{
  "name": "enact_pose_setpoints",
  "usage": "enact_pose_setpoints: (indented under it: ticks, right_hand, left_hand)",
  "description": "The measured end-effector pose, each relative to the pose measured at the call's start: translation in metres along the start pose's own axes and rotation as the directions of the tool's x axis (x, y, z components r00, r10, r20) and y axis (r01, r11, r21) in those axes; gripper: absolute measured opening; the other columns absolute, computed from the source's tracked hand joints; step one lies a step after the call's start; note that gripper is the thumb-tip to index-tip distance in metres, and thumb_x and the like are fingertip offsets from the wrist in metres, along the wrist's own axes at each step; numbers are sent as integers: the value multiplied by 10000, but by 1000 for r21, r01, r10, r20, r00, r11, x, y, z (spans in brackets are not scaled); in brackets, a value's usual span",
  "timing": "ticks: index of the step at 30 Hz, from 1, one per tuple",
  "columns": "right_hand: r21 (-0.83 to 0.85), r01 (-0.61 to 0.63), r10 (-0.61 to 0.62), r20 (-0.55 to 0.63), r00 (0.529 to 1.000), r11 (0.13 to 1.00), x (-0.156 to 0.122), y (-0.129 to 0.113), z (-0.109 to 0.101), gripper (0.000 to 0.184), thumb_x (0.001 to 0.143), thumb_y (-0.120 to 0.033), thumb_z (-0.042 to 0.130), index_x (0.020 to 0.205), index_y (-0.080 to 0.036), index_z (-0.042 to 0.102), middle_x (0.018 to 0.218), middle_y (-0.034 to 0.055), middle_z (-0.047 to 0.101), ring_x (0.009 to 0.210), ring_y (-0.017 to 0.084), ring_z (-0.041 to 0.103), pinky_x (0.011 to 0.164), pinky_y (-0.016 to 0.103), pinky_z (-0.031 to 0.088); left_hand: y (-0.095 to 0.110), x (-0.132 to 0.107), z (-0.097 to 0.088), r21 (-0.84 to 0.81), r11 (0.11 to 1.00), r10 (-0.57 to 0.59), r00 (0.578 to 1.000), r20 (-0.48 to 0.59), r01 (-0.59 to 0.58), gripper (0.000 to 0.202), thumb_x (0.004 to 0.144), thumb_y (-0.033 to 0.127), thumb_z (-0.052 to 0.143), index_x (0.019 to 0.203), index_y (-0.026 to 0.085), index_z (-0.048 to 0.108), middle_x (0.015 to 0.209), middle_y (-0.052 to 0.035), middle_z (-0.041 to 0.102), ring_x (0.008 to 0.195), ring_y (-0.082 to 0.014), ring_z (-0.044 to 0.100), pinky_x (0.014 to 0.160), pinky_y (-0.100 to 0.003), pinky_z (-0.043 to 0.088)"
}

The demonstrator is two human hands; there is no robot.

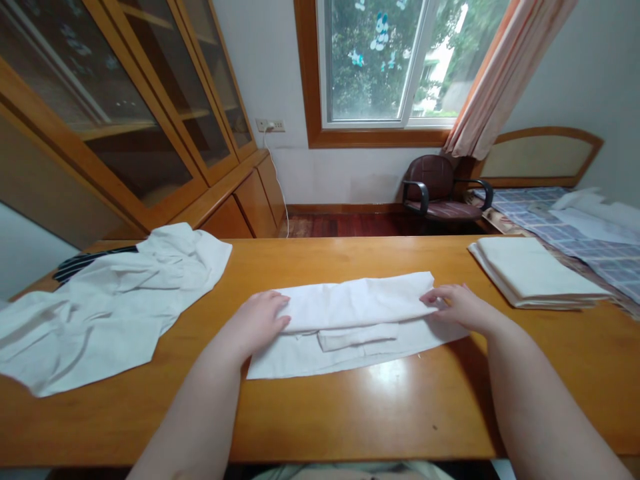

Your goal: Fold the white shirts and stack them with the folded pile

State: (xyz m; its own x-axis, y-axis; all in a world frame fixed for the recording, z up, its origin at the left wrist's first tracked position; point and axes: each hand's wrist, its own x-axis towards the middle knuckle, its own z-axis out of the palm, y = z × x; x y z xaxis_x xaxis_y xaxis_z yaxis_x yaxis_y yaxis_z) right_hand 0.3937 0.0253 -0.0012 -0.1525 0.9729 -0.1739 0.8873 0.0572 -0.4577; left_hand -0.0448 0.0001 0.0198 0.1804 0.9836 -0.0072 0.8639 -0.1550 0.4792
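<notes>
A white garment (350, 320) lies folded into a long strip across the middle of the wooden table (390, 407). My left hand (260, 319) rests on its left end, fingers curled over the folded edge. My right hand (457, 305) pinches the cloth at its right end, fingertips pressed on the upper layer. Both hands grip the same piece of cloth.
A heap of unfolded white clothes (110, 307) covers the table's left part, with a dark striped item (85, 261) behind it. A stack of folded white cloth (535, 273) sits at the right. A wooden cabinet (150, 133), a chair (435, 190) and a bed (590, 240) stand beyond.
</notes>
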Motion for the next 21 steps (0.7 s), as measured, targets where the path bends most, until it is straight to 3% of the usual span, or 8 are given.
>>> enact_pose_setpoints:
  ticks: [2,3,5,6,7,10,13,21]
  right_hand:
    - [-234,9,-33,-99,995,972,-1,-9,8,346,559,-221,698,901,-275,707,1033,75,648,1097,355,473,982,648,161]
    - [-308,29,-75,-136,988,951,-2,-15,14,375,571,-206,689,939,-279,693,1090,80,633,1151,368,431,984,680,89]
    - [-394,100,-189,-193,963,914,-2,-30,27,450,615,-162,643,1050,-277,647,1194,82,592,1221,355,371,1004,676,40]
    - [-421,136,-248,-223,943,897,-3,-37,33,482,635,-144,617,1102,-267,621,1246,82,563,1243,346,353,1019,662,46]
    - [-442,174,-305,-245,920,880,-3,-45,39,500,659,-131,591,1144,-251,598,1287,85,536,1255,338,344,1029,651,56]
    - [-461,282,-434,-263,862,841,-3,-64,53,509,703,-123,552,1207,-197,564,1311,105,520,1251,322,366,1059,607,105]
    - [-431,410,-535,-223,815,804,0,-73,63,499,730,-134,548,1225,-192,561,1294,99,541,1207,288,433,1077,545,173]
    - [-327,566,-646,-236,726,756,12,-66,72,427,792,-96,488,1178,-238,605,1160,51,645,1095,215,557,1046,474,297]
  left_hand:
    - [39,-14,17,-6,982,188,980,67,-188,366,732,303,593,1093,282,653,1199,-86,605,1139,-284,525,994,-391,366]
    - [58,-21,28,-59,948,319,937,144,-313,397,765,301,571,1160,307,612,1225,-72,593,1146,-256,525,993,-367,374]
    - [89,-35,52,-143,825,563,776,284,-547,510,797,374,564,1300,337,484,1364,-51,482,1241,-230,447,1039,-356,334]
    - [99,-39,65,-123,779,619,721,311,-615,572,798,425,564,1345,323,428,1413,-54,424,1292,-244,384,1066,-389,295]
    - [105,-42,78,-66,759,633,710,308,-647,632,809,475,539,1386,281,369,1454,-73,359,1339,-261,305,1090,-426,245]
    - [103,-43,112,140,786,554,787,271,-602,752,829,578,450,1438,186,250,1513,-119,196,1394,-285,122,1120,-478,127]
    - [89,-37,131,178,798,520,807,280,-575,837,820,644,386,1453,132,191,1513,-149,167,1397,-278,103,1124,-451,115]
    - [78,-19,125,139,860,429,843,325,-492,772,852,616,338,1462,170,180,1507,-97,222,1384,-247,186,1124,-421,118]
